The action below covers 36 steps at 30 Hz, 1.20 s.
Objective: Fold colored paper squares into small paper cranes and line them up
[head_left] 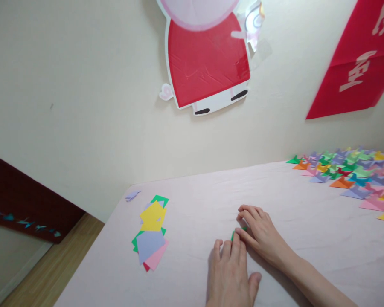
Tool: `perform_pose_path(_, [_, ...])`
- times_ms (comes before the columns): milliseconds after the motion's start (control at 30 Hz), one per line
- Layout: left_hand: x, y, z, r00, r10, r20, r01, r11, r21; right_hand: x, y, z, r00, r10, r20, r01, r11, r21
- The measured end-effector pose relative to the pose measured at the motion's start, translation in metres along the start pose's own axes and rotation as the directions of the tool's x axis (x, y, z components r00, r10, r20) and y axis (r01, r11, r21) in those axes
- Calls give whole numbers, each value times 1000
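A small piece of green paper (pixel 244 229) lies on the table in front of me, mostly hidden beneath my hands. My left hand (pixel 228 269) rests palm down with its fingers stretched forward, and the fingertips touch the near side of this paper. From the right comes my right hand (pixel 261 232), its thumb tip at the paper's edge beside my left fingertips. Its other fingers curve forward, with a gap between them and the thumb. Whether the green paper is folded cannot be made out.
Loose paper squares, including a yellow sheet (pixel 154 215) and a purple sheet (pixel 150 246), overlap at the left. A purple paper piece (pixel 132 195) lies near the far left corner. Several rows of folded paper figures (pixel 342 183) stand far right. The wall borders the table's (pixel 192 264) back edge.
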<state>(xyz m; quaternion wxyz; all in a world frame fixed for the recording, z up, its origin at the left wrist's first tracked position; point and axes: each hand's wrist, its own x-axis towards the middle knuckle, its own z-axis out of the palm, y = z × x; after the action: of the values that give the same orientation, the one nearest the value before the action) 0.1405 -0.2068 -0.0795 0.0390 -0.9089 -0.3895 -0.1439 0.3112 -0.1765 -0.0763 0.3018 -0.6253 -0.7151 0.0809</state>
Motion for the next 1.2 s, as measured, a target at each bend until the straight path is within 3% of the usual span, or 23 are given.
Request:
perform_pose_path(500, [2, 1, -5, 1000, -4, 13, 4, 1000, 14, -3, 14, 12, 999, -2, -34, -3, 989, -148])
perform_pose_path(600, [-1, 1, -1, 1000, -13, 6, 13, 1000, 8, -1, 15, 5, 1000, 20, -12, -21, 996, -85])
perform_pose_path(767, [-3, 0, 2, 1000, 2, -3, -2, 1000, 17, 0, 15, -8, 991, -73, 115, 66, 996, 63])
perform_pose_path(933, [0, -1, -1, 999, 18, -32, -17, 999, 31, 1, 17, -6, 994, -82, 74, 79, 996, 51])
perform_pose_path(1200, [-6, 0, 3, 999, -17, -29, 17, 1000, -5, 6, 15, -15, 972, -184, 149, 152, 968, 199])
